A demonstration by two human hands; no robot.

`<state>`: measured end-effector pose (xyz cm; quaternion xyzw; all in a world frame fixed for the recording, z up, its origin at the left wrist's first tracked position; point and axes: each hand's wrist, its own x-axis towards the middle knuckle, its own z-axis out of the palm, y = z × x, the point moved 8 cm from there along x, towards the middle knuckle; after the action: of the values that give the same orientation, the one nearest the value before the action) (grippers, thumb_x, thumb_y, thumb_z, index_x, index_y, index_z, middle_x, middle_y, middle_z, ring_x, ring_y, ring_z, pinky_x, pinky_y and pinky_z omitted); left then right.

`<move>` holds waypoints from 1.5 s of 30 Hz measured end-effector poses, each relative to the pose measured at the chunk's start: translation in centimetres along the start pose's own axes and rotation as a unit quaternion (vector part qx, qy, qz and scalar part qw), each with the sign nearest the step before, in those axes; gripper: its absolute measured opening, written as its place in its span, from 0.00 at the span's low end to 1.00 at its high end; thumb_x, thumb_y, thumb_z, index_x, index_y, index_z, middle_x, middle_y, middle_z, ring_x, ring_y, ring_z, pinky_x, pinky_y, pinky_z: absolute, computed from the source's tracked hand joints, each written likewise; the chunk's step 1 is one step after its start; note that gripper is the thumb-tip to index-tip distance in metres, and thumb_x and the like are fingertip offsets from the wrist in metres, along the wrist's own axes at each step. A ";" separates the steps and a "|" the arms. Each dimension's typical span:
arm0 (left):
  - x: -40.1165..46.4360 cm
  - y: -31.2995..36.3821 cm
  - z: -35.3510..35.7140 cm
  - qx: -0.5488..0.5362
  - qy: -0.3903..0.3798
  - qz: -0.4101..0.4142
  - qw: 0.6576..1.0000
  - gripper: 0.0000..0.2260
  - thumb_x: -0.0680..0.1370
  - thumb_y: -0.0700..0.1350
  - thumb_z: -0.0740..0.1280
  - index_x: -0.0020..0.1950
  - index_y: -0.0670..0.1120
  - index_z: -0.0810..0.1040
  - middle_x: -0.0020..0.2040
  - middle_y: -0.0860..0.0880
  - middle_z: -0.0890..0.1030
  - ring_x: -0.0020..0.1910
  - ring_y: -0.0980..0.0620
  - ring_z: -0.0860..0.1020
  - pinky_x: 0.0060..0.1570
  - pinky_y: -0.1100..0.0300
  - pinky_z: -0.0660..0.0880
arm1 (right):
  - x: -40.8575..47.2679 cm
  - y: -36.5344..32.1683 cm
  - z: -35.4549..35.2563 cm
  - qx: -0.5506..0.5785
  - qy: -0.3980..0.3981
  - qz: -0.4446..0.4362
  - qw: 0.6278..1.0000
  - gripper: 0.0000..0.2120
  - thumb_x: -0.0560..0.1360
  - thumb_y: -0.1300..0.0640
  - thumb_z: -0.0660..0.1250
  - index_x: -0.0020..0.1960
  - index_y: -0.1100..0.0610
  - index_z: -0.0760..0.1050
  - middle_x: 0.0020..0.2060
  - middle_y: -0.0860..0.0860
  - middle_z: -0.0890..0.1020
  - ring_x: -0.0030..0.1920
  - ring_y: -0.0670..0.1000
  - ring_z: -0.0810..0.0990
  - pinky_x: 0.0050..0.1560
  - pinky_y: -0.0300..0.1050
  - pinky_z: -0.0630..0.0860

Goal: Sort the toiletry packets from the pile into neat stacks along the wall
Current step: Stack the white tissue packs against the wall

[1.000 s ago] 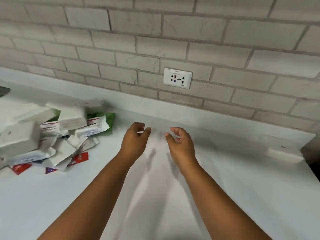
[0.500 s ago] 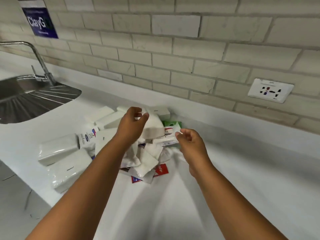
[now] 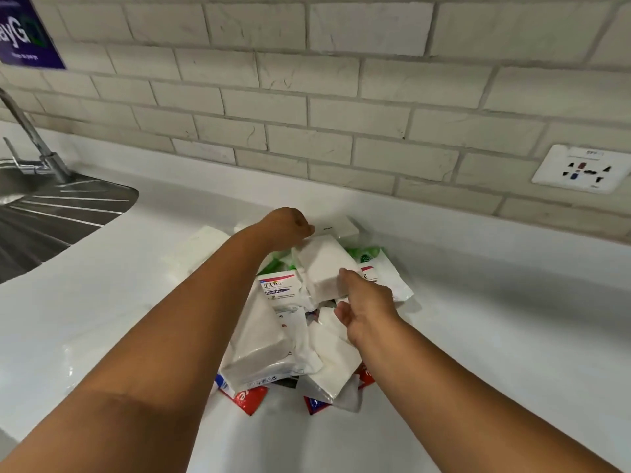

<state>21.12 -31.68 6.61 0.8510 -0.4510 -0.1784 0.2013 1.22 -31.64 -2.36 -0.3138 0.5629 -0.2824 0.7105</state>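
Note:
The pile of toiletry packets (image 3: pixel 300 346) lies on the white counter (image 3: pixel 478 336) in the middle of the view. It holds white wrapped packs, a Dove packet (image 3: pixel 276 288), green packets (image 3: pixel 367 256) and red sachets (image 3: pixel 249 399). A white block-shaped packet (image 3: pixel 324 264) sits on top. My left hand (image 3: pixel 288 227) curls over its far end, fingers hidden behind the knuckles. My right hand (image 3: pixel 368 305) has its fingers on the near end and its thumb spread below. A small white box (image 3: pixel 338 227) lies behind, close to the wall.
A steel sink (image 3: pixel 51 213) with a tap (image 3: pixel 30 138) is at the left edge. The tiled wall carries a socket (image 3: pixel 584 169) at the right and a purple sign (image 3: pixel 24 39) top left. More white packs (image 3: pixel 201 240) lie left of my forearm.
The view swung left from the bare counter to the pile. Both hands went from hovering over the counter to reaching down onto the top white packet.

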 end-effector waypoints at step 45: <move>-11.3 23.9 18.3 -0.453 0.052 -0.004 0.890 0.03 0.73 0.41 0.74 0.46 0.46 0.83 0.39 0.47 0.84 0.37 0.50 0.79 0.52 0.50 0.81 | 0.2 -13.1 -32.7 0.063 0.113 -0.291 0.948 0.13 0.75 0.59 0.69 0.59 0.55 0.78 0.48 0.45 0.81 0.49 0.46 0.80 0.50 0.38 0.72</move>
<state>-10.37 -37.74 4.32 0.6773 -0.3072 -0.3195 0.5872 -31.31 -44.41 2.05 -0.3845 0.5049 -0.5451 0.5478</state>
